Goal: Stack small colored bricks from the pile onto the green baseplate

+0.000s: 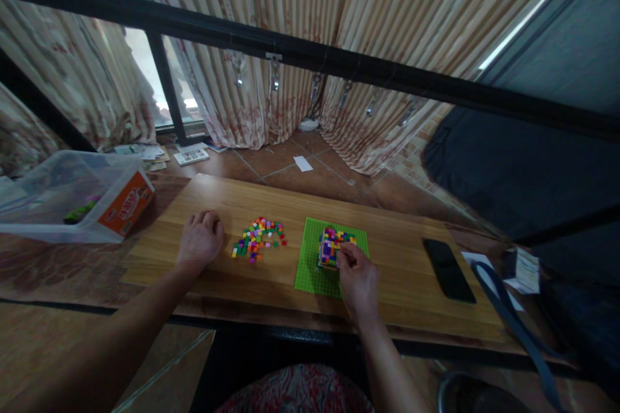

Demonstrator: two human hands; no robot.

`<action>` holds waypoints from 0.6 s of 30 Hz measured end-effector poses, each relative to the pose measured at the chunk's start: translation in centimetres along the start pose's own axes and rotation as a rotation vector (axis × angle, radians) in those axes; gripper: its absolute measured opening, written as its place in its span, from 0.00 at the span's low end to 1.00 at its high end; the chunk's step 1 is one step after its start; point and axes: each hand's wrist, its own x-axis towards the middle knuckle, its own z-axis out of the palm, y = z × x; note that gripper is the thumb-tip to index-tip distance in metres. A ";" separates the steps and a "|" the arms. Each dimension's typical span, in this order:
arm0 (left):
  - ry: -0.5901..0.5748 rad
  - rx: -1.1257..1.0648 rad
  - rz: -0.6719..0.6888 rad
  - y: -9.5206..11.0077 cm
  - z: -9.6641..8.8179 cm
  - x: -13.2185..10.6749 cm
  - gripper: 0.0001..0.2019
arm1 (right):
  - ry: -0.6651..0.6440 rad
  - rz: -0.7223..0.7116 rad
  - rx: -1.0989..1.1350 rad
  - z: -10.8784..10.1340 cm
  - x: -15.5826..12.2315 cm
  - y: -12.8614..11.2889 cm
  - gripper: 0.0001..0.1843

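A green baseplate point(310, 264) lies on the wooden board point(397, 258), and a multicoloured block of small bricks point(330, 246) stands on it. My right hand point(358, 281) rests at the block's near right side with its fingertips pinched against the top edge; what they hold, if anything, is too small to see. A loose pile of small coloured bricks point(258, 240) lies left of the baseplate. My left hand point(199, 239) rests on the board just left of that pile, fingers curled under with nothing visible in them.
A clear plastic bin point(58, 197) with an orange label sits at the left edge. A black phone point(448, 269) lies on the board to the right. A blue strap point(513, 322) hangs at the lower right. Curtains and a black rail stand behind.
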 end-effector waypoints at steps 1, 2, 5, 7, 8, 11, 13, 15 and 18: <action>-0.001 0.003 -0.002 0.0 0.0 0.0 0.12 | 0.007 0.012 0.016 0.0 0.0 0.0 0.16; -0.006 0.006 -0.004 0.0 0.0 0.0 0.12 | 0.013 0.027 0.034 0.1 0.1 0.0 0.15; -0.016 0.015 -0.005 0.0 0.0 0.1 0.12 | 0.029 0.075 0.086 0.3 0.3 0.2 0.15; -0.008 0.016 -0.006 0.1 -0.1 0.1 0.12 | 0.032 0.099 0.117 0.3 0.6 0.4 0.15; -0.004 0.015 -0.008 0.1 -0.1 0.0 0.12 | 0.031 0.106 0.128 0.3 0.7 0.5 0.15; -0.007 0.004 -0.010 0.1 -0.1 0.0 0.11 | 0.020 0.107 0.144 0.2 1.1 0.5 0.14; -0.011 -0.002 -0.006 0.1 -0.1 -0.1 0.11 | 0.015 0.108 0.146 0.0 1.4 0.3 0.13; -0.009 -0.003 -0.001 0.1 -0.1 0.0 0.11 | 0.008 0.114 0.148 -0.1 1.6 0.1 0.12; -0.008 -0.007 0.000 0.1 0.0 0.0 0.11 | -0.008 0.124 0.148 -0.2 1.7 -0.1 0.12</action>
